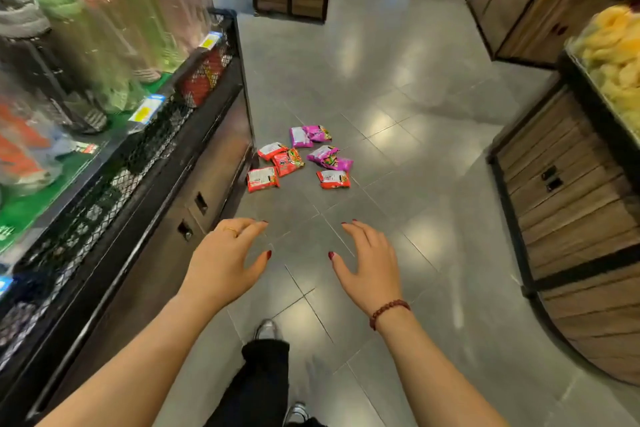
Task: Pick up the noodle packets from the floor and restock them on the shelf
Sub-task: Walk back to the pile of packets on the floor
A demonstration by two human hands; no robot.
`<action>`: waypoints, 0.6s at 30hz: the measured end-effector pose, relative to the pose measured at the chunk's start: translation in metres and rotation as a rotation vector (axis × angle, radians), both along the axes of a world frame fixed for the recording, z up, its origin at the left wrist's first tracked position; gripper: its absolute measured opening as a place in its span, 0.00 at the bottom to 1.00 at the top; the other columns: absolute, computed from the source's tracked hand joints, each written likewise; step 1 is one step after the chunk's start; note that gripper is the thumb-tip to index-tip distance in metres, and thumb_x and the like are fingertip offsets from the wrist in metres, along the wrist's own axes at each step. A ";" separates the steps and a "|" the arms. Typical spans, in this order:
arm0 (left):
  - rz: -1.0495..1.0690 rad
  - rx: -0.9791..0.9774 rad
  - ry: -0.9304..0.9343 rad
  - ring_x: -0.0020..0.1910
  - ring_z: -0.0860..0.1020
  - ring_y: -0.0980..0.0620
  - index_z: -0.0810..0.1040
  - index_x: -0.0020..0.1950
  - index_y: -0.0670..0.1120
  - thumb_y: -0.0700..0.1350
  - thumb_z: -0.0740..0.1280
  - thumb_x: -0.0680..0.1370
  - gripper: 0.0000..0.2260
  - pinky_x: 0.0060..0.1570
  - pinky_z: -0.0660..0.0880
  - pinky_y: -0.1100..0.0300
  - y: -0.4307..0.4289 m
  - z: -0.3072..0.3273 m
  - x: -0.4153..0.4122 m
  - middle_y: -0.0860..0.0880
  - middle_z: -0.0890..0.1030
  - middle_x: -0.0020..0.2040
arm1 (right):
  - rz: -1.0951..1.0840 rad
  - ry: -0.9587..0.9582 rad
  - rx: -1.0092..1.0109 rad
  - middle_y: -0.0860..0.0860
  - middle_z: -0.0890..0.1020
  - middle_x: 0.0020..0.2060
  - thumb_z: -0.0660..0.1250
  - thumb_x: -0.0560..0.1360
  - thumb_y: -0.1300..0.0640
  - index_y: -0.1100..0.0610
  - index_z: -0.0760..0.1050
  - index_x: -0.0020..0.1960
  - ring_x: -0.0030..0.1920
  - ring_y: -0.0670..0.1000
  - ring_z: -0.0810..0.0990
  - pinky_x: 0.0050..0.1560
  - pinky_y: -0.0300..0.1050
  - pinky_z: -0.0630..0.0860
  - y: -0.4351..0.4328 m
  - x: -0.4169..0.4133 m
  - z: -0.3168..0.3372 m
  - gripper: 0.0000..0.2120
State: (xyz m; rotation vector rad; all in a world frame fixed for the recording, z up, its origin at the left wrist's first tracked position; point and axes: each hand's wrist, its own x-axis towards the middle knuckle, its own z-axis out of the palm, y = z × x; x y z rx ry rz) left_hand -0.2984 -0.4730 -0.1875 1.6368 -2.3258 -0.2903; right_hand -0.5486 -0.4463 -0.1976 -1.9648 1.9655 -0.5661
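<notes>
Fingers [362, 236] spread; red and purple noodle packets [287, 163] scattered.

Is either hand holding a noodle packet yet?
No: left hand and right hand are empty; the noodle packets lie on the floor.

grey, glossy tiled floor [415, 107], thin grout lines, pale patches of reflected light. scattered flat on it in one loose cluster, just beside the base of the shelf unit [214, 163] at left: four red noodle packets [262, 179], mostly left and nearer; four purple noodle packets [318, 133], behind and right; some overlapping. standing farther off, wooden cabinets [568, 184].
</notes>
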 end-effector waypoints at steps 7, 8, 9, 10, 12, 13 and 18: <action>-0.081 -0.022 0.020 0.54 0.78 0.44 0.79 0.63 0.44 0.56 0.64 0.73 0.23 0.50 0.78 0.52 -0.160 -0.019 -0.035 0.46 0.81 0.56 | -0.066 0.022 0.007 0.48 0.70 0.69 0.65 0.77 0.47 0.51 0.68 0.71 0.68 0.51 0.67 0.67 0.45 0.61 -0.140 -0.039 -0.014 0.24; -0.088 -0.011 0.028 0.55 0.78 0.43 0.79 0.63 0.44 0.57 0.61 0.73 0.25 0.50 0.78 0.52 -0.185 -0.020 -0.039 0.46 0.81 0.56 | -0.077 0.031 0.009 0.48 0.71 0.69 0.66 0.77 0.47 0.52 0.69 0.71 0.67 0.52 0.68 0.67 0.45 0.62 -0.162 -0.045 -0.015 0.24; -0.092 0.001 0.034 0.55 0.78 0.43 0.79 0.63 0.44 0.58 0.60 0.73 0.26 0.51 0.78 0.51 -0.210 -0.021 -0.044 0.45 0.81 0.57 | -0.088 0.039 0.015 0.49 0.71 0.68 0.66 0.76 0.47 0.52 0.69 0.70 0.67 0.53 0.68 0.67 0.45 0.62 -0.183 -0.050 -0.014 0.24; -0.096 0.013 0.036 0.55 0.79 0.43 0.79 0.63 0.44 0.58 0.59 0.72 0.26 0.51 0.78 0.51 -0.234 -0.021 -0.048 0.45 0.81 0.57 | -0.095 0.047 0.028 0.49 0.72 0.68 0.66 0.76 0.47 0.53 0.69 0.70 0.67 0.53 0.69 0.66 0.45 0.62 -0.203 -0.055 -0.012 0.24; -0.105 0.020 0.025 0.54 0.79 0.42 0.79 0.63 0.44 0.58 0.61 0.73 0.25 0.50 0.79 0.50 -0.280 -0.019 -0.059 0.44 0.81 0.56 | -0.114 0.051 0.033 0.50 0.73 0.67 0.67 0.75 0.48 0.53 0.70 0.69 0.66 0.54 0.70 0.65 0.45 0.63 -0.240 -0.064 -0.009 0.24; -0.105 0.027 0.017 0.54 0.79 0.42 0.79 0.63 0.44 0.56 0.63 0.73 0.24 0.50 0.79 0.50 -0.302 -0.018 -0.066 0.44 0.81 0.56 | -0.133 0.043 0.027 0.50 0.74 0.66 0.68 0.75 0.49 0.53 0.71 0.69 0.65 0.54 0.71 0.65 0.46 0.64 -0.257 -0.070 -0.008 0.24; -0.114 0.079 -0.014 0.58 0.77 0.42 0.77 0.66 0.45 0.51 0.73 0.73 0.23 0.51 0.78 0.49 -0.388 -0.019 -0.104 0.44 0.80 0.60 | -0.177 0.025 0.058 0.51 0.73 0.66 0.67 0.75 0.48 0.53 0.71 0.68 0.65 0.54 0.71 0.65 0.50 0.68 -0.332 -0.107 -0.011 0.23</action>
